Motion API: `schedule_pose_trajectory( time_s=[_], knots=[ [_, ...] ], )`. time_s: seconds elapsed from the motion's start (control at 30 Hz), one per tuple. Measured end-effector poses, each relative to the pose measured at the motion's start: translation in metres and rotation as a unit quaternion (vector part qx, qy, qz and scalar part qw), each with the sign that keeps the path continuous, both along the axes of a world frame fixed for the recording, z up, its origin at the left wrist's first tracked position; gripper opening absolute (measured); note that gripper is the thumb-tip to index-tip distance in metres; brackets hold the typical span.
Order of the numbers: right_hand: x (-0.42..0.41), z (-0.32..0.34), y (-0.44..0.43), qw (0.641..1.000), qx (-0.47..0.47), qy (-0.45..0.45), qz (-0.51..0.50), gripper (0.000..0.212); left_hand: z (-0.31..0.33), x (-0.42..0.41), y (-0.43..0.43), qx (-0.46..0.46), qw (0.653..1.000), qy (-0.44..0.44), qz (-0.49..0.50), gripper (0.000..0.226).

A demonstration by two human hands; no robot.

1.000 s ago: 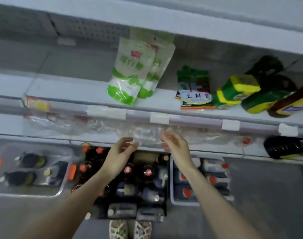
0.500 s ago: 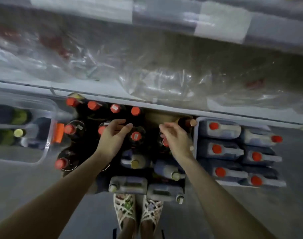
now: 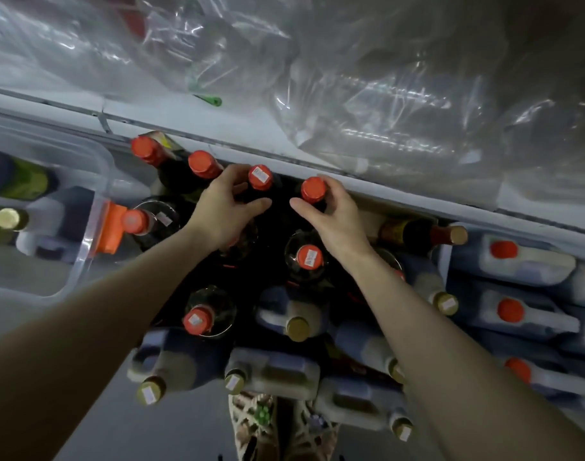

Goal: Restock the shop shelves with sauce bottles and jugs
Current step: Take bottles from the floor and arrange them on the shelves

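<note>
Head cam: btls (image 3: 198,319) upright below shelf (image 3: 244,128) edge.
L hand (image 3: 224,207): grips neck of red-cap btl (image 3: 260,177), back row.
R hand (image 3: 336,216): grips neck of next btl (image 3: 313,190), just right.
Jugs (image 3: 524,261): far right.

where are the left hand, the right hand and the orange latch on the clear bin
left hand (image 3: 223,211): head view, back of the hand
right hand (image 3: 337,221): head view, back of the hand
orange latch (image 3: 109,227): head view, middle of the latch face

The dark sauce bottles (image 3: 198,319) are wearing red caps (image 3: 306,257); jugs (image 3: 271,371) beside them are showing gold caps (image 3: 297,328), sandals (image 3: 251,424) a cream weave.
</note>
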State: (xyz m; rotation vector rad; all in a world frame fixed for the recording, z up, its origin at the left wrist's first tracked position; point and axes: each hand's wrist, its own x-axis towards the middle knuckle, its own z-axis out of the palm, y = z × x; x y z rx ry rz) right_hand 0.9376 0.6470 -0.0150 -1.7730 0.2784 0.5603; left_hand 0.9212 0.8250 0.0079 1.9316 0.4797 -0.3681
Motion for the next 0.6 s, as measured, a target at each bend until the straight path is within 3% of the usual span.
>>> schedule_pose_trajectory(
  time_s=[0.23, 0.4, 0.6],
  knots=[
    [0.014, -0.032, 0.006, 0.999, -0.009, -0.009, 0.031, 0.033, -0.028, 0.024, 0.012, 0.017, 0.992, -0.005, -0.129, 0.047],
    [0.011, -0.037, 0.004, 0.999, -0.011, -0.01, 0.034, 0.021, -0.035, 0.029, 0.014, -0.001, 0.991, -0.027, -0.133, 0.032],
    [0.011, 0.0, -0.003, 0.999, -0.003, -0.03, 0.02, 0.025, -0.002, 0.024, 0.013, -0.018, 0.993, -0.052, -0.106, 0.024]
  ],
)
